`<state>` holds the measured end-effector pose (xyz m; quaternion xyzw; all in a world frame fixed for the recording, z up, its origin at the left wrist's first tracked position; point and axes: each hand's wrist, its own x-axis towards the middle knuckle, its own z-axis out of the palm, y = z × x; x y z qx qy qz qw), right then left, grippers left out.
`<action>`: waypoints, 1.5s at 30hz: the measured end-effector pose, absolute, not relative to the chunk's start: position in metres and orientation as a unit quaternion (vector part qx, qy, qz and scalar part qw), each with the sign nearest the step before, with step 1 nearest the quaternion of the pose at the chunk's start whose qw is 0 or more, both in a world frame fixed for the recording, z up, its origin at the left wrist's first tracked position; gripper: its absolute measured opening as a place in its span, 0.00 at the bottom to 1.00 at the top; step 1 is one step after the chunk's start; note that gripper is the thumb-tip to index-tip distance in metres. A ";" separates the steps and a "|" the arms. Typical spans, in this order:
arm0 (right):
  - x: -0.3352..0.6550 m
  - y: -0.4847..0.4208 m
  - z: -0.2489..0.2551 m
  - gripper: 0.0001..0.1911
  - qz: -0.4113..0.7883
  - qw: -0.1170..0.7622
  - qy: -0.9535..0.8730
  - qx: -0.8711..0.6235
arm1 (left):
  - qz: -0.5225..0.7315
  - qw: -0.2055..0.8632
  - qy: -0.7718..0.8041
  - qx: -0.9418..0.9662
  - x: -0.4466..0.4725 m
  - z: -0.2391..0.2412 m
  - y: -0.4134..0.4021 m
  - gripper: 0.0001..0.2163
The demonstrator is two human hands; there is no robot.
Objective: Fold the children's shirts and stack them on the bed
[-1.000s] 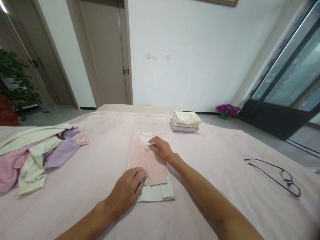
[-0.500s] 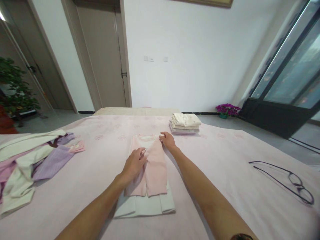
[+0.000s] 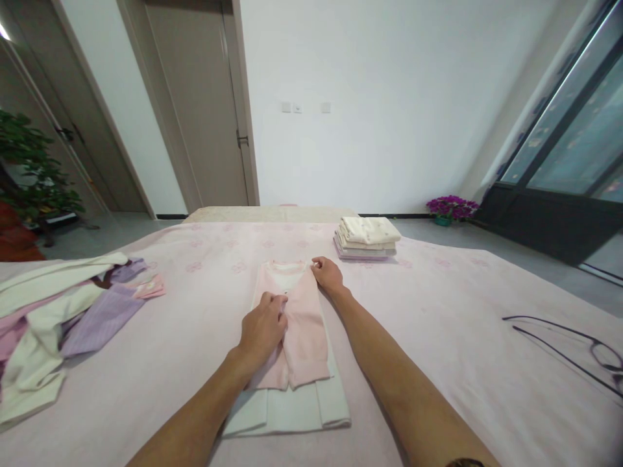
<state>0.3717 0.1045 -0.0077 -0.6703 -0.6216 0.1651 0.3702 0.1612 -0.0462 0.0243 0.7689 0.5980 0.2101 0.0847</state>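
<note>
A small long-sleeved shirt [image 3: 306, 331] lies flat on the bed, its pink sleeves folded inward over the front and its pale lower part showing below the cuffs. My left hand [image 3: 263, 322] rests on the left sleeve near the middle of the chest, fingers bent and closed on the cloth; the fingertips are partly hidden. At the shirt's upper right shoulder, beside the neckline, my right hand [image 3: 329, 275] pinches the edge between thumb and fingers.
Beyond my right hand stands a stack of folded clothes [image 3: 367, 238]. A loose heap of clothes [image 3: 68, 318] in white, purple and pink lies at the left. Black-framed glasses [image 3: 559, 337] rest on the pink bedsheet [image 3: 428, 363] at the right.
The view has shifted slightly, and the glasses are now partly cut off at the right edge. My left hand has settled lower onto the sleeve; my right hand stays at the shoulder.
</note>
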 end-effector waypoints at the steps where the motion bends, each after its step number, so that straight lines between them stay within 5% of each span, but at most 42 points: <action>1: 0.373 0.105 -0.008 0.16 0.169 0.376 -0.621 -0.667 | 0.197 0.047 0.596 0.777 0.162 0.025 -0.050 0.17; 7: 0.384 0.096 -0.014 0.22 0.203 0.424 -0.608 -0.640 | 0.208 -0.104 0.491 0.840 0.163 0.015 -0.054 0.19; 17: 0.377 0.066 -0.008 0.21 0.187 0.451 -0.644 -0.590 | 0.106 -0.038 0.430 0.896 0.162 0.012 -0.053 0.22; 25: 0.373 0.075 -0.007 0.24 0.126 0.328 -0.741 -0.572 | 0.059 -0.010 0.425 0.903 0.161 0.019 -0.056 0.26; 34: 0.378 0.063 -0.009 0.24 0.147 0.411 -0.668 -0.603 | 0.115 0.059 0.403 0.906 0.151 0.026 -0.060 0.29; 39: 0.386 0.017 0.003 0.19 0.155 0.418 -0.696 -0.562 | 0.214 0.098 0.306 0.922 0.130 0.036 -0.082 0.19; 45: 0.376 -0.041 0.024 0.13 0.124 0.380 -0.817 -0.415 | 0.186 0.123 0.253 0.941 0.130 0.050 -0.122 0.08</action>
